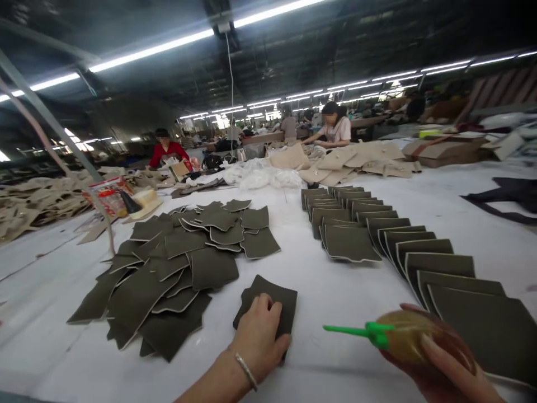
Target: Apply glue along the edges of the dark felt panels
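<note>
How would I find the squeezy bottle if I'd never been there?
Look at the white table, on the near right. There the right hand holds the bottle, beside the near end of the row of dark pieces. It's the brownish, rounded thing with a bright green nozzle pointing left, unlike those flat pieces.

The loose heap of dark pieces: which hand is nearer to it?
Left. The left hand is on a single dark piece just to the right of the heap; the right hand is farther right, holding a bottle with a green nozzle.
</note>
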